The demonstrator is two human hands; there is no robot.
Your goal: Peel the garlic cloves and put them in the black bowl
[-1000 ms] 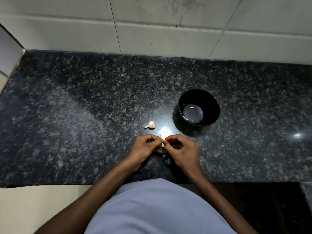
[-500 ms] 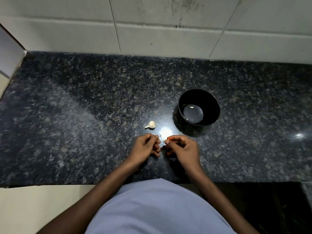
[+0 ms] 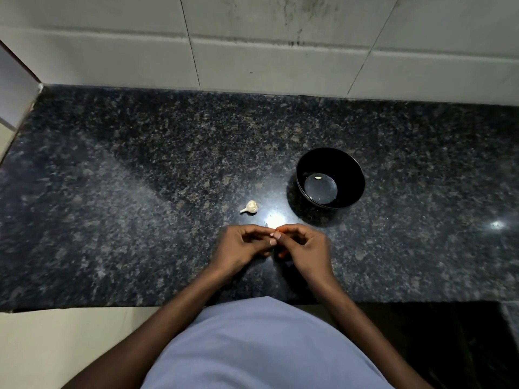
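I have my left hand (image 3: 241,244) and right hand (image 3: 304,245) curled together, fingertips meeting; whatever clove they pinch is hidden, so I can't tell what either holds. Just beyond them a piece of garlic (image 3: 250,206) lies unpeeled on the surface (image 3: 140,178). Farther right, the black bowl (image 3: 351,175) holds one pale bit (image 3: 318,178). I'd judge the job barely started.

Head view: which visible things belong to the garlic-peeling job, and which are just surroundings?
Job:
- black bowl, one small pale piece inside
- garlic on the counter
- left hand and right hand, fingertips pinched together

Surroundings:
- granite counter
- tiled wall
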